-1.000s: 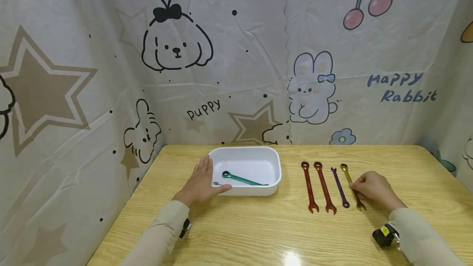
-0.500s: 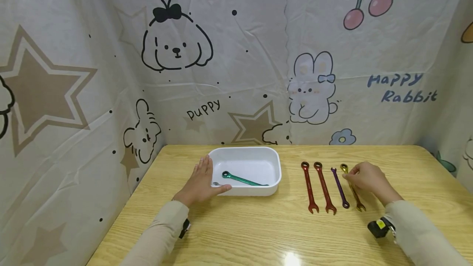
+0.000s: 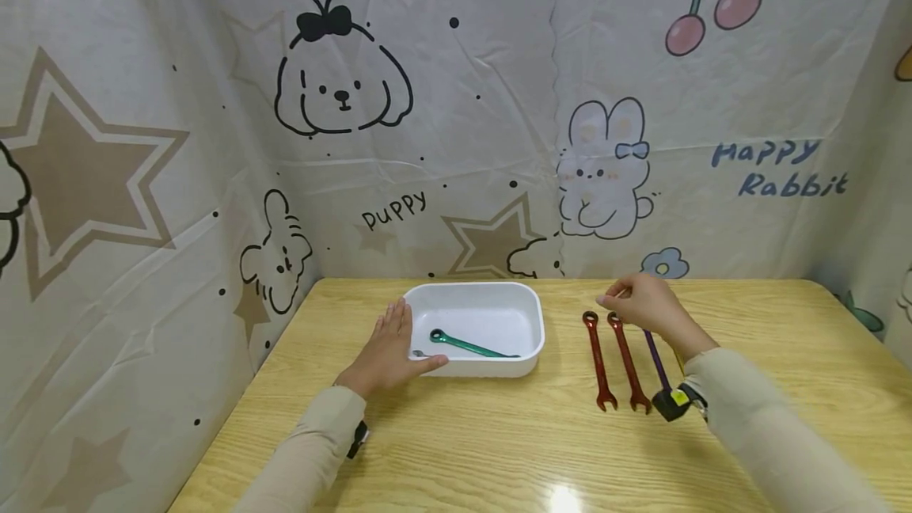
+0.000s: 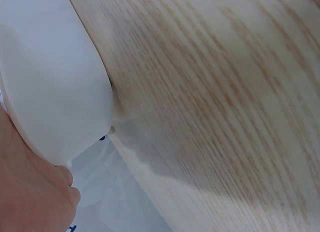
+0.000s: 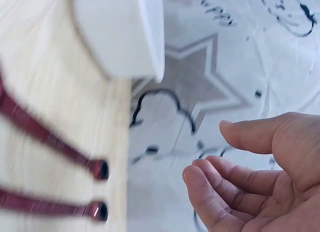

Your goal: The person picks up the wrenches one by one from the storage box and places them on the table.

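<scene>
My left hand [image 3: 388,351] lies along the left side of a white plastic bin [image 3: 534,343], fingers straight and thumb over its front rim. A green ratchet wrench [image 3: 470,344] lies inside, with the end of a small silver piece near the left thumb. My right hand [image 3: 644,307] is raised over the far ends of the wrenches. Its thumb and fingers stand apart with nothing between them in the right wrist view. Under and left of it lie two red wrenches [image 3: 598,366]. A purple wrench [image 3: 656,359] and a yellow wrench [image 3: 680,361] are partly hidden by the right hand and wrist.
A wood-grain table [image 3: 484,442] carries everything. Behind it and at both sides hangs a pale printed curtain [image 3: 470,141], close against the table's back edge. The black wrist camera [image 3: 671,404] overlaps the purple wrench's near end.
My right hand has left the yellow wrench, risen and moved left and away toward the red wrenches' far ends. The left hand, bin and wrenches stay in place.
</scene>
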Demonstrator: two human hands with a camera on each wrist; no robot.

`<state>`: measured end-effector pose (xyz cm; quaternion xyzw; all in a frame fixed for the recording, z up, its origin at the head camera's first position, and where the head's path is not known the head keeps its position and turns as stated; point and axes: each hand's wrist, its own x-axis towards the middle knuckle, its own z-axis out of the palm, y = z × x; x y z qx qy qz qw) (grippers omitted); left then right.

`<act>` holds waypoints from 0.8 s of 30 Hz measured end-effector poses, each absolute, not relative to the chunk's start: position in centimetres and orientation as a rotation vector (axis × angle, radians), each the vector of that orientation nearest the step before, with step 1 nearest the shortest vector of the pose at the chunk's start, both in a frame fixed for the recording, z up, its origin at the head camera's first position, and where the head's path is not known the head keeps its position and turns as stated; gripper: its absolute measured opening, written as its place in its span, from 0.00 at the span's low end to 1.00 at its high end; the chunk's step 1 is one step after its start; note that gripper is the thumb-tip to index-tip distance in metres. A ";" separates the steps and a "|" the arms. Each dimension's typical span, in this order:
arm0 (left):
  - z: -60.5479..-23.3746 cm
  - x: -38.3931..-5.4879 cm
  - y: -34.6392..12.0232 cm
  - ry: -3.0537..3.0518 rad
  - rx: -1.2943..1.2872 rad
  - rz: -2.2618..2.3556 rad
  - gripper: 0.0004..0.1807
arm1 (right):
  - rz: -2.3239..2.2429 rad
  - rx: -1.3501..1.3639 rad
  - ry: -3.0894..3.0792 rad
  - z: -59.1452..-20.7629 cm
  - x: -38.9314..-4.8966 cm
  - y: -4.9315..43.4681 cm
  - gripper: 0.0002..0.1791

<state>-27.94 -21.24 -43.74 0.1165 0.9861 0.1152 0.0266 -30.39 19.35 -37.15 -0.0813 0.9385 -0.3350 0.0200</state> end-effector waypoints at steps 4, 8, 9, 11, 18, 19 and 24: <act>-43.6 -27.8 -21.2 3.042 0.360 0.368 0.68 | -1.095 -0.285 2.886 -36.1 -30.6 16.7 0.19; -43.6 -27.8 -21.2 3.046 0.368 0.374 0.68 | -1.121 -0.305 2.845 -35.6 -30.9 14.4 0.18; -43.6 -27.8 -21.2 3.045 0.364 0.365 0.68 | -1.125 -0.314 2.834 -35.5 -30.9 13.8 0.18; -43.6 -27.8 -21.3 3.050 0.371 0.363 0.68 | -1.145 -0.332 2.811 -35.6 -31.1 12.8 0.18; -43.6 -27.9 -21.3 3.059 0.385 0.340 0.67 | -1.171 -0.450 2.789 -36.3 -31.4 9.3 0.17; -43.6 -27.9 -21.3 3.057 0.386 0.336 0.67 | -1.178 -0.469 2.790 -36.4 -31.3 8.8 0.17; -43.7 -27.9 -21.3 3.059 0.393 0.363 0.67 | -1.245 -0.492 2.744 -37.2 -31.2 6.5 0.15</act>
